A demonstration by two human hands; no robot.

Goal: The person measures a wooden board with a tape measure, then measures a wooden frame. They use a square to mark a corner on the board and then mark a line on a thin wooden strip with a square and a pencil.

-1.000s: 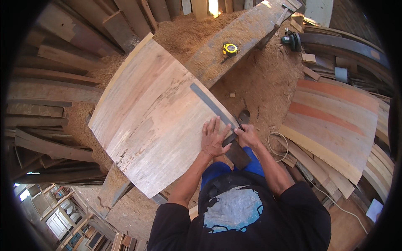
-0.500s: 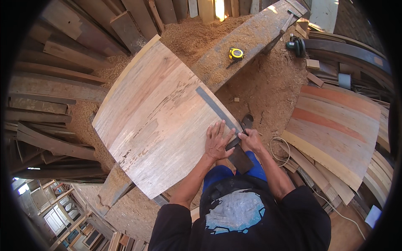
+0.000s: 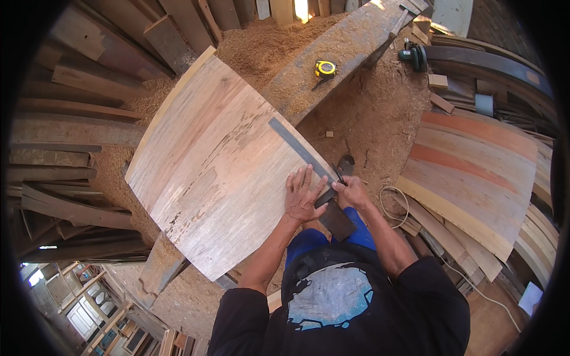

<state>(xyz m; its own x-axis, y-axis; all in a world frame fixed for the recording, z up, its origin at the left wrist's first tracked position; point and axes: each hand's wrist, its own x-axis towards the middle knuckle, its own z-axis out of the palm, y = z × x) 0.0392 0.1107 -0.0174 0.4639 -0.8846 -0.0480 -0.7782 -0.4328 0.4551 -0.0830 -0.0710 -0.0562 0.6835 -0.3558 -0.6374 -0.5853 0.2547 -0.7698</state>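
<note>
A large pale wooden panel (image 3: 202, 160) with brown streaks lies across a plank support in front of me. Along its right-hand edge rests a square with a long grey metal blade (image 3: 294, 142) and a dark stock (image 3: 337, 222), the stock hanging past the panel's near corner. My left hand (image 3: 303, 196) lies flat, fingers spread, over the blade and the wood beside it. Closed at the panel's edge, my right hand (image 3: 352, 193) pinches a thin dark pencil-like stick (image 3: 339, 175), its tip by the blade. Most of the stick is hidden by the fingers.
A yellow tape measure (image 3: 325, 69) and a hammer (image 3: 399, 26) lie on the sawdust-covered plank (image 3: 297, 89). A green power tool (image 3: 412, 55) sits to the far right. Another panel with reddish stripes (image 3: 469, 172) leans right, near a pale cord (image 3: 394, 207). Boards (image 3: 77, 127) line the left.
The whole scene has shifted slightly up and left in view. The stick in my right hand stands a little differently against the blade; both hands keep nearly the same places on the panel.
</note>
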